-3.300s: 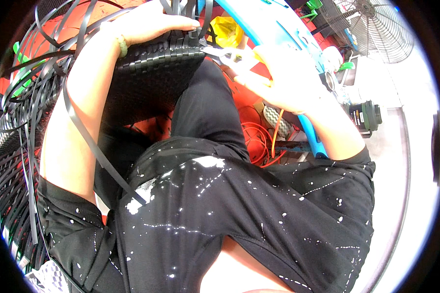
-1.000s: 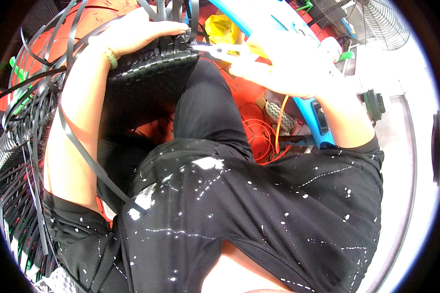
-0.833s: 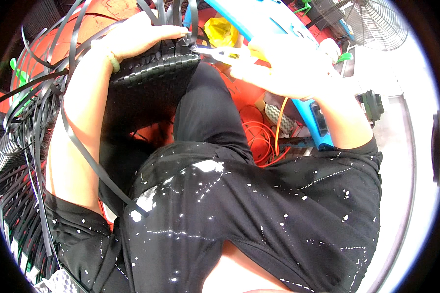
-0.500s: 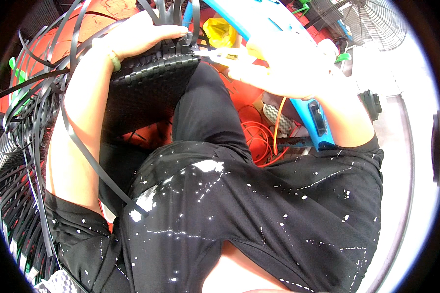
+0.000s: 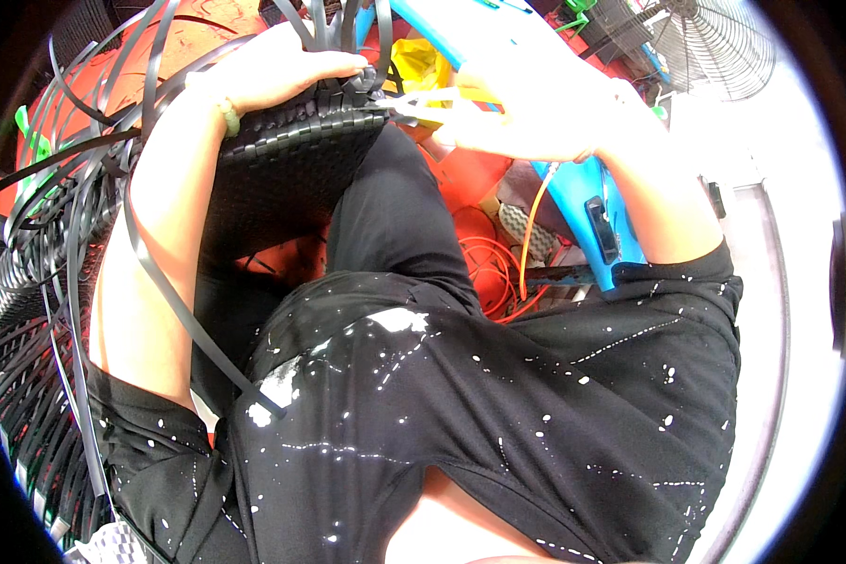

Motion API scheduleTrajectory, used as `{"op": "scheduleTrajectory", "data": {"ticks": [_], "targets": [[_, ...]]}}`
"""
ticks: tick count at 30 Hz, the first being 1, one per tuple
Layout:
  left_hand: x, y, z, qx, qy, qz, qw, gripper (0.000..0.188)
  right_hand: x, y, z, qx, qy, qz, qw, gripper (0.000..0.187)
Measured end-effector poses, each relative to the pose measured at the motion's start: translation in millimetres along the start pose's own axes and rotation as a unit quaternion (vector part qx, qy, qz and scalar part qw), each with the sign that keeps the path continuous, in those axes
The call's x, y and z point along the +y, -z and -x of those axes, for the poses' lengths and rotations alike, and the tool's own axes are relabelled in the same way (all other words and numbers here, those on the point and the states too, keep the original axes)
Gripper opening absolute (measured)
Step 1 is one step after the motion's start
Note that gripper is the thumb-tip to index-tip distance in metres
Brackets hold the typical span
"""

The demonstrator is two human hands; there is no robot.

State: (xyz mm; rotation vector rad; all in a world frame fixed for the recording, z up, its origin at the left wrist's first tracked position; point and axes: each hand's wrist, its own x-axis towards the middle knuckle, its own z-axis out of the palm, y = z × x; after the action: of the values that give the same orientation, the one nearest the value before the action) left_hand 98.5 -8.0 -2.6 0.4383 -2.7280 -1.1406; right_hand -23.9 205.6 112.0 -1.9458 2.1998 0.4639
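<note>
A black basket (image 5: pixel 277 188) of woven flat plastic strips leans at my left knee, loose strips (image 5: pixel 324 28) standing up from its rim. My left hand (image 5: pixel 268 73) is closed over that rim, the thumb lying along the top towards the corner; its other fingers are mostly hidden. In my right hand (image 5: pixel 526 117) is a pliers-like tool (image 5: pixel 423 101) with pale and yellow handles spread apart. Its narrow tip meets the basket's rim at the corner, just right of my left thumb. Glare washes out much of my right hand.
Long black strips (image 5: pixel 75 197) hang in a tangle at the left, one crossing my left arm. A yellow bag (image 5: pixel 418 64), a blue plastic piece (image 5: pixel 587 226) and an orange hose (image 5: pixel 528 240) lie beyond my leg and to the right. A fan (image 5: pixel 710 47) stands far right.
The basket and left hand have shifted very slightly. The right hand has moved a little left and down with the pliers, whose handles look wider apart. The tip stays at the same corner.
</note>
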Motion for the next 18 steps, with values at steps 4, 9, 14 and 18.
{"op": "scheduleTrajectory", "data": {"ticks": [4,9,14,18], "targets": [[-17.5,-5.7,-4.9,0.043,-0.021,-0.008,0.999,0.059,-4.0,7.5,-2.1,-0.054,-0.030,0.017,0.998,0.050],[-6.6,1.5,4.8,0.050,-0.024,-0.003,0.998,0.058,6.1,-28.4,2.2,0.094,0.002,0.077,0.993,0.050],[-13.3,0.3,2.5,0.031,-0.016,0.007,0.999,0.055,-6.6,-26.8,3.8,0.058,-0.048,0.048,0.996,0.050],[-8.7,-4.1,-5.9,0.023,-0.035,0.020,0.999,0.055,9.4,-51.0,7.7,0.078,-0.057,0.040,0.994,0.051]]}}
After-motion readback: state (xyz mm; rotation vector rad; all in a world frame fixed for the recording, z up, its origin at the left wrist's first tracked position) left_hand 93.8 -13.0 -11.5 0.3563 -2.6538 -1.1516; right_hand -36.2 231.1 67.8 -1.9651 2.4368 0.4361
